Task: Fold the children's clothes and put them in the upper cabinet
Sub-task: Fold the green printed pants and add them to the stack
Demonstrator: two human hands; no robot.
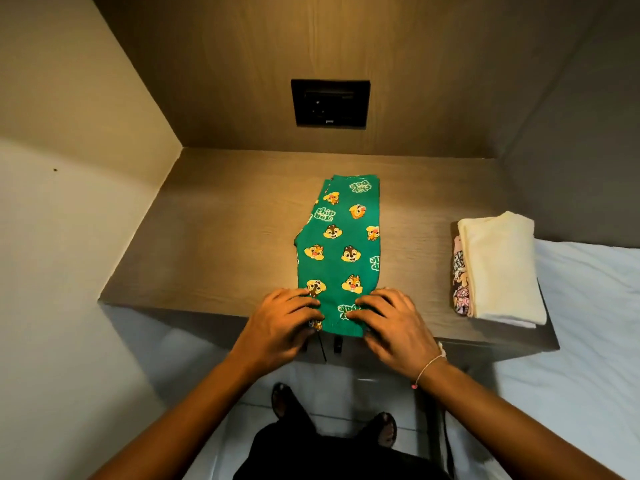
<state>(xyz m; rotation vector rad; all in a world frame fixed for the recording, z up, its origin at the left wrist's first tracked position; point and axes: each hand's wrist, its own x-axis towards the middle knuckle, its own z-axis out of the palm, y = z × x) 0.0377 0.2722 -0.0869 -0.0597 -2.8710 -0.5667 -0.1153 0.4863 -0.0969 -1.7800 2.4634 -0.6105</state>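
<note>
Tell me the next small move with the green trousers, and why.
Probably lift the near hem and fold it away toward the far end. The green trousers lie long and already halved on the shelf, with the left hand and right hand both pressing the near end.

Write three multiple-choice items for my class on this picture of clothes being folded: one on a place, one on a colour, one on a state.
1. Where does the pile of folded clothes lie?
A. Right of the green trousers
B. Left of them
C. On top of them

2. What colour is the top piece of the pile?
A. Red
B. Pale yellow
C. Black

3. What are the two hands doing?
A. Hanging clear of the shelf
B. Lifting the pile
C. Pressing the near end of the trousers

Answers:
1 A: the pile sits at the shelf's right end, apart from the trousers.
2 B: a pale yellow cloth covers the pile.
3 C: the left hand and right hand rest with fingers on the near end.
</note>
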